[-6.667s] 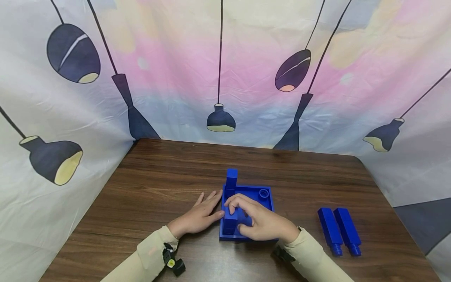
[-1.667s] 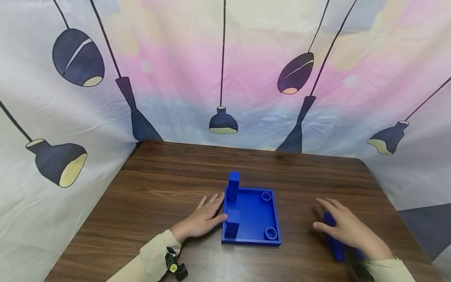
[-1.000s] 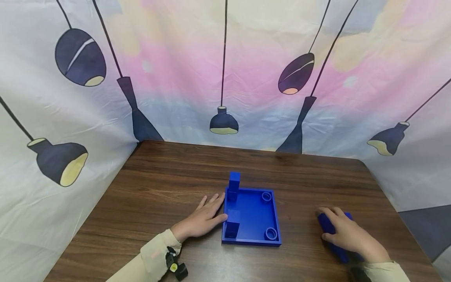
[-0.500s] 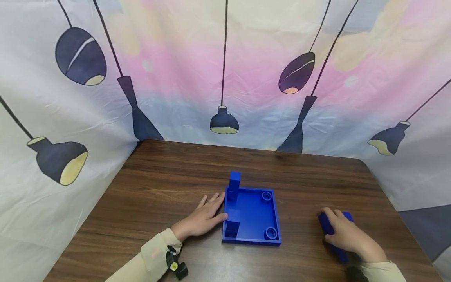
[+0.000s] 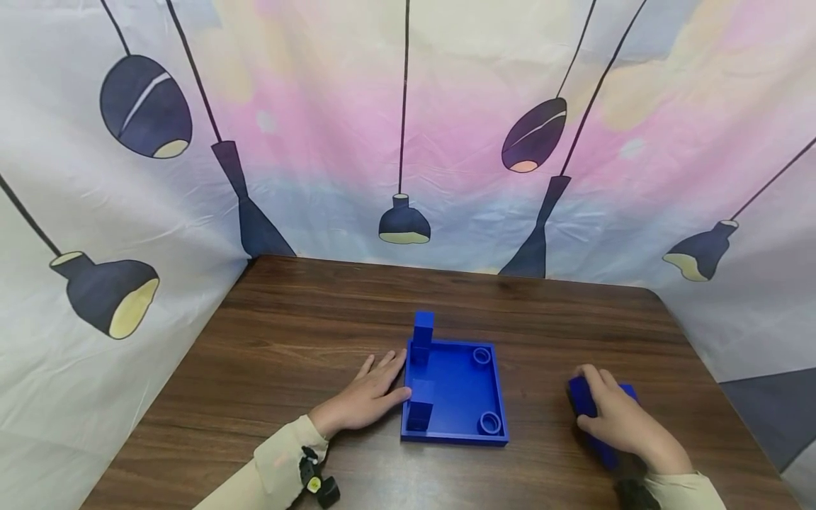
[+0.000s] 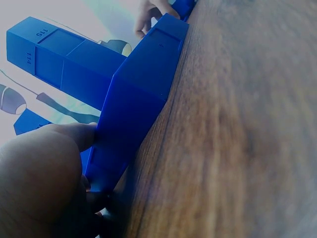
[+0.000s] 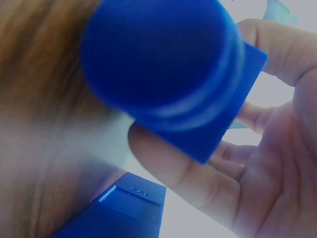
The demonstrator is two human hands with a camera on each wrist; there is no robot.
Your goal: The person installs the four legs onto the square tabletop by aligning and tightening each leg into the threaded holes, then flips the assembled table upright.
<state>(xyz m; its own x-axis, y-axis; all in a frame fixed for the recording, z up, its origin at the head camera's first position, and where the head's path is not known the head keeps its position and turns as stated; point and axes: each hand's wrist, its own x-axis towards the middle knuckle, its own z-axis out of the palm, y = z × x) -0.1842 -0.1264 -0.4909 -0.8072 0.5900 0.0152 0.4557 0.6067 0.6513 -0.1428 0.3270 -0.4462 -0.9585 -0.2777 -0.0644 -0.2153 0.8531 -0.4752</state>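
My left hand [image 5: 363,397] lies with straight fingers against the left side of a square blue tray [image 5: 459,382]; its thumb touches the tray wall in the left wrist view. Two blue square posts stand in the tray's left corners, a far post [image 5: 423,329] and a near post [image 5: 421,414]. Round sockets show at the right corners, a far socket [image 5: 482,355] and a near socket [image 5: 489,423]. Over to the right, my right hand [image 5: 627,421] grips a loose blue post [image 5: 581,397] between thumb and fingers. Its round threaded end [image 7: 158,54] faces the right wrist camera.
Another loose blue post [image 5: 630,391] lies on the wooden table [image 5: 306,304], partly hidden under my right hand. Behind the table hangs a cloth [image 5: 331,142] printed with lamps. A small black camera [image 5: 319,489] is strapped at my left wrist.
My right hand has left the near standing post, reached to the two loose posts and taken hold of one, which has just shifted slightly left. My left hand has stayed at the tray.
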